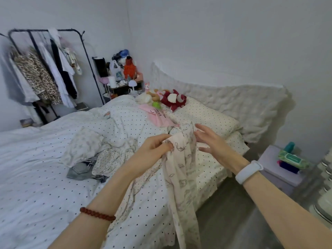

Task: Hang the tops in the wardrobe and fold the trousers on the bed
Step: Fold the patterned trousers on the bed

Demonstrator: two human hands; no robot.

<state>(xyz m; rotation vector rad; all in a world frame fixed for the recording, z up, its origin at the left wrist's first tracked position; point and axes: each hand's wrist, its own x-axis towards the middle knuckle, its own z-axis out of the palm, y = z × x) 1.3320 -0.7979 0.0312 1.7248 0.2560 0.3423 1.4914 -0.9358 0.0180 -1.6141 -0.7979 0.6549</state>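
Note:
My left hand [152,150] grips the top of a cream printed garment [181,177], which hangs from it over the bed's near edge. Just to its right my right hand [213,141] hovers with straight, spread fingers, holding nothing. A heap of clothes [93,155] lies on the dotted bed [45,186]: a pale floral piece, a dotted one and grey denim. Further up the bed a pink garment [158,115] lies by the pillow. The black clothes rail [45,69] with hung tops stands at the back left.
Plush toys [170,99] sit by the pillow [203,115]. A cluttered bedside shelf [124,76] stands beyond the bed. To the right are a lilac side table [280,169] with wipes and a set of clear drawers [325,191]. Bare floor lies between bed and table.

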